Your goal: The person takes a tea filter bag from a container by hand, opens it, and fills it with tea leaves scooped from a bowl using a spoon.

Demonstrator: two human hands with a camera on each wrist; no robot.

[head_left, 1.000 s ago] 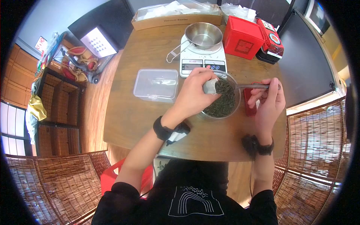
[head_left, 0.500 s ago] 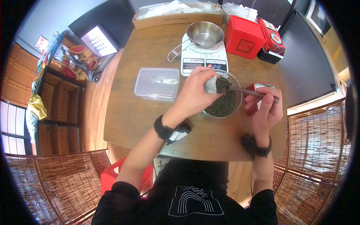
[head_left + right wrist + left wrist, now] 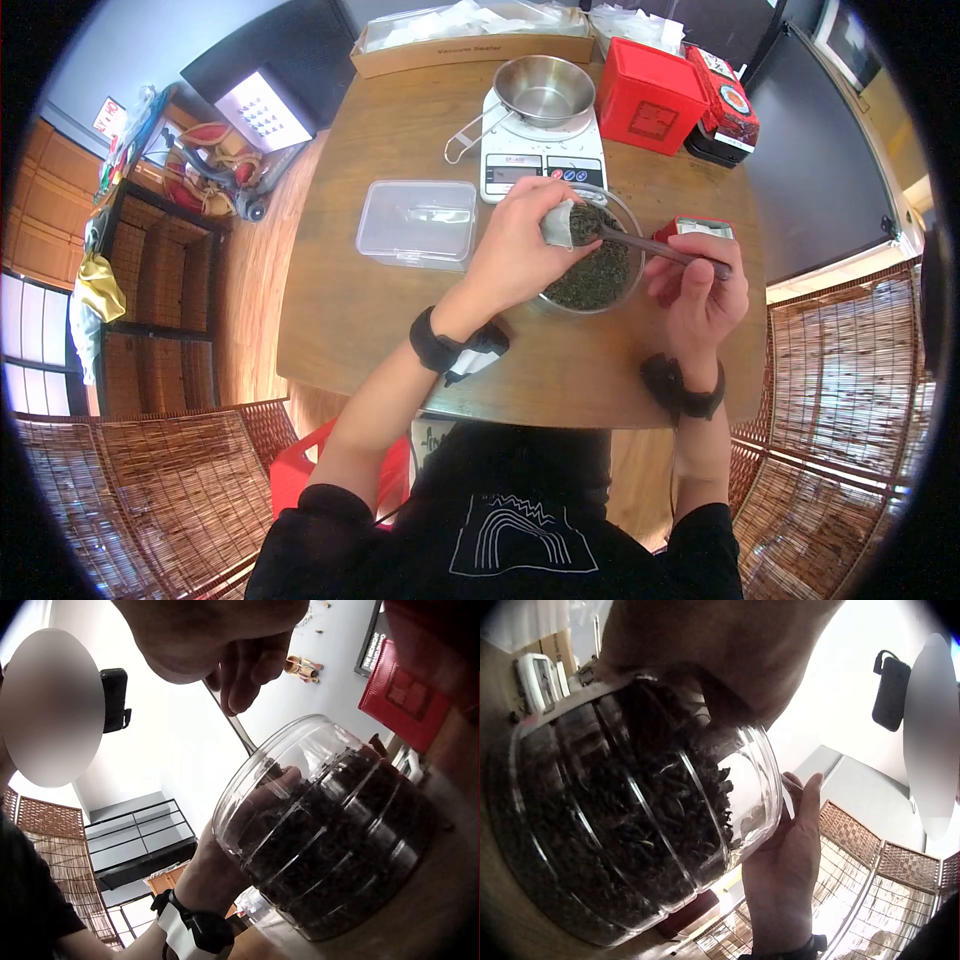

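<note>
A clear ribbed jar (image 3: 622, 825) holds dark dried leaves (image 3: 592, 287) that look like loose tea. Over its mouth my left hand (image 3: 522, 240) pinches a small whitish pouch (image 3: 556, 224), its opening turned to the right. My right hand (image 3: 706, 292) grips the handle of a long dark spoon (image 3: 648, 246). The spoon's head reaches the pouch's opening, with dark leaves around it. In the right wrist view, fingers of the left hand (image 3: 262, 796) show through the jar's clear rim, close above the leaves.
Behind the jar stands a white kitchen scale (image 3: 500, 178) with a steel pan (image 3: 545, 90) on it. Left of it lies a clear lidded box (image 3: 415, 225). A red tin (image 3: 690, 228) sits beyond my right hand; a red box (image 3: 650, 100) and a cardboard box (image 3: 470, 52) are at the back.
The spoon has swung from nearly level to slanting, its head moving left to the pouch's opening. My right hand has dropped slightly toward me; the left hand stays in place with the pouch.
</note>
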